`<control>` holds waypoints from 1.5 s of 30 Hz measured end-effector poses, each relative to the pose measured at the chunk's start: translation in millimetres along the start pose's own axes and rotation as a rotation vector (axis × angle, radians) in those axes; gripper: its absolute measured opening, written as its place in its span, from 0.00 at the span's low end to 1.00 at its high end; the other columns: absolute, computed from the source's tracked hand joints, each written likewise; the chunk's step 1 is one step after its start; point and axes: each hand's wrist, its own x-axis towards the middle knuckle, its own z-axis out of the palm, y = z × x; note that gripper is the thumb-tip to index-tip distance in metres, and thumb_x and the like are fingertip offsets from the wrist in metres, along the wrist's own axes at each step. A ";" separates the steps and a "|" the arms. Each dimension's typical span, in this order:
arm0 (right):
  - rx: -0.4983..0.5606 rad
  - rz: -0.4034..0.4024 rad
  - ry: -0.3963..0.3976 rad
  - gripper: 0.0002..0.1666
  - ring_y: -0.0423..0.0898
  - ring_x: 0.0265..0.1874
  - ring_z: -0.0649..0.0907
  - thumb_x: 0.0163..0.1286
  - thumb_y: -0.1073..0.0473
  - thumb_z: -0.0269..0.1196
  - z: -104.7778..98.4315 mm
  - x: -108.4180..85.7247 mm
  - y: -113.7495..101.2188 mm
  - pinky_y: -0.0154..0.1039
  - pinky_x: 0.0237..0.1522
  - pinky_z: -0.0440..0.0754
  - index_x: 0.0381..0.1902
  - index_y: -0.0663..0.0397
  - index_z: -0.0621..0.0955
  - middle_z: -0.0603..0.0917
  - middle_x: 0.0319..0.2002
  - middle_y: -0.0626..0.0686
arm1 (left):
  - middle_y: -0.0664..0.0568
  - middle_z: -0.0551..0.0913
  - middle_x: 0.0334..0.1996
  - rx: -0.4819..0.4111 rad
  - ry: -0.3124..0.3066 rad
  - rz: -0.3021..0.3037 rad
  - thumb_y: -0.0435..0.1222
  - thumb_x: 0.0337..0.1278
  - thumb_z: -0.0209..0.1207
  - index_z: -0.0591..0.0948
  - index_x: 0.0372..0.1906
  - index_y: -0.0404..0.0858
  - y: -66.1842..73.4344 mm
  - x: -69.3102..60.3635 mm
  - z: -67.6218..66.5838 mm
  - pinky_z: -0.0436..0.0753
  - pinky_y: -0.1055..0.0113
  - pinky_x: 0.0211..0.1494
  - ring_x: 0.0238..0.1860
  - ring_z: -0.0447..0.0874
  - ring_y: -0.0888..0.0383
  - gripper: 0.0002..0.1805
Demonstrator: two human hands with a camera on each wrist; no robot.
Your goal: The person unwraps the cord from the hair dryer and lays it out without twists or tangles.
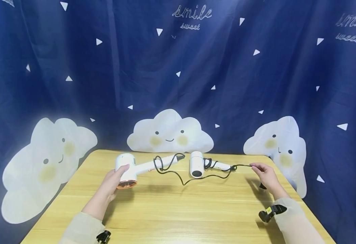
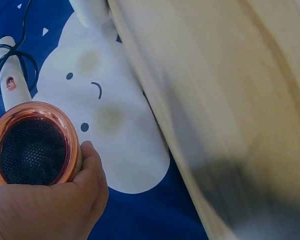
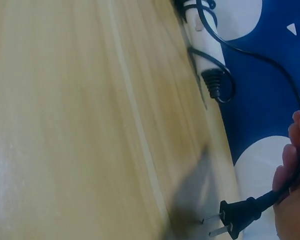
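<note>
A white hair dryer point(image 1: 131, 171) with a copper-coloured rim is gripped round its head by my left hand point(image 1: 112, 182), raised above the tabletop. Its handle points right, with loops of black cord around it. In the left wrist view the dark mesh grille point(image 2: 34, 150) faces the camera. My right hand point(image 1: 267, 178) pinches a black cord point(image 1: 242, 165) over the table's right side. From those fingers hangs a two-pin plug point(image 3: 238, 216) in the right wrist view. The cord runs left past a second white hair dryer point(image 1: 197, 162) towards the gripped one.
The second dryer lies near the back of the wooden table point(image 1: 178, 210), black cord wound round its handle. Behind the back edge hangs a blue curtain point(image 1: 153, 74) with white clouds. A black device point(image 1: 269, 212) is strapped at my right wrist.
</note>
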 end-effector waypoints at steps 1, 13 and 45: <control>-0.020 -0.008 -0.004 0.18 0.27 0.44 0.78 0.76 0.61 0.58 -0.4 -0.5 0.1 0.18 0.44 0.72 0.54 0.72 0.81 0.83 0.52 0.69 | 0.52 0.84 0.36 0.003 -0.002 0.001 0.54 0.71 0.52 0.68 0.63 0.26 0.0 0.0 0.1 0.81 0.67 0.43 0.37 0.84 0.58 0.35; -0.220 -0.050 -0.173 0.13 0.60 0.53 0.82 0.73 0.67 0.60 7.9 3.5 9.7 0.30 0.47 0.78 0.51 0.68 0.83 0.85 0.50 0.65 | 0.51 0.84 0.36 0.021 -0.007 -0.005 0.54 0.71 0.52 0.68 0.63 0.26 1.5 -2.0 1.4 0.81 0.67 0.43 0.37 0.84 0.58 0.35; -0.523 -0.065 -0.259 0.07 0.61 0.40 0.85 0.62 0.73 0.65 26.8 1.6 12.1 0.58 0.46 0.81 0.38 0.63 0.87 0.88 0.38 0.61 | 0.49 0.83 0.39 0.019 -0.012 0.002 0.53 0.71 0.52 0.67 0.63 0.26 1.1 -4.8 1.6 0.81 0.66 0.43 0.37 0.83 0.57 0.35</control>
